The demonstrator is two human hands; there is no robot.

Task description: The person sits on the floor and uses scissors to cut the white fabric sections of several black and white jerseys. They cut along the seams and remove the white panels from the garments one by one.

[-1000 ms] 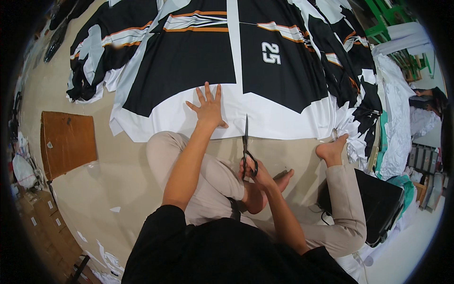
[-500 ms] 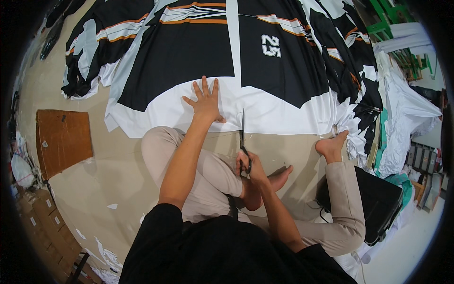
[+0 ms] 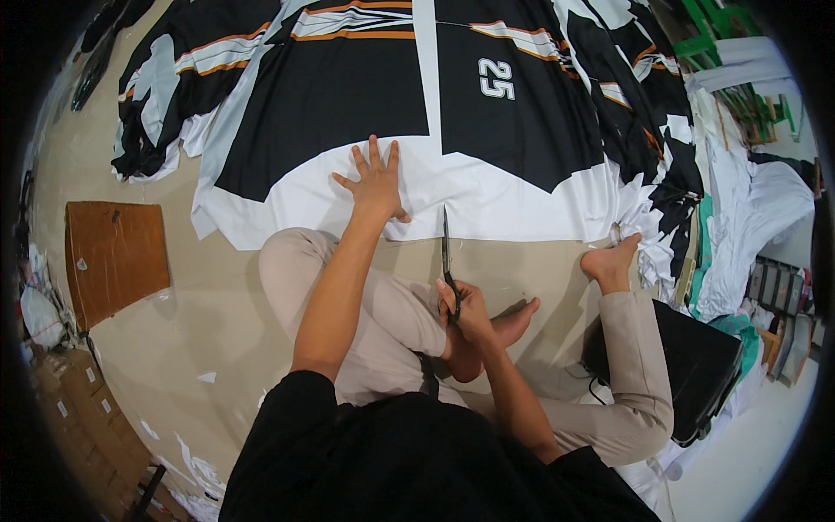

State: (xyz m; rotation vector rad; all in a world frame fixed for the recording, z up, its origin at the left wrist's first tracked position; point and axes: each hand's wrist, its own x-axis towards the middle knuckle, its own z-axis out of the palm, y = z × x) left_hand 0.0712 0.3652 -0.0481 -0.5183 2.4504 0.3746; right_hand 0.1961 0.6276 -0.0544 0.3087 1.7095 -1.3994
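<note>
A large sheet of printed fabric [image 3: 348, 96] lies spread on the floor, with black panels, orange and white stripes, a white number and a white margin along its near edge. My left hand [image 3: 377, 190] rests flat on it with fingers spread, across the white margin and just onto the black panel. My right hand [image 3: 465, 311] is wrapped round the handles of a pair of black scissors [image 3: 446, 248]. The blades point away from me, their tips over the white margin to the right of my left hand. The blades look closed together.
My legs are folded on the floor, a bare foot [image 3: 611, 262] by the fabric's near right edge. A brown board [image 3: 117, 261] lies at left, above stacked cardboard boxes [image 3: 91, 400]. A black case [image 3: 674, 374] is at right, near heaped white cloth [image 3: 739, 217]. White scraps [image 3: 207, 378] dot the floor.
The fabric appears slightly higher in the picture. The scissors have tilted a little, and their blades look more closed. My left hand keeps its place on the fabric.
</note>
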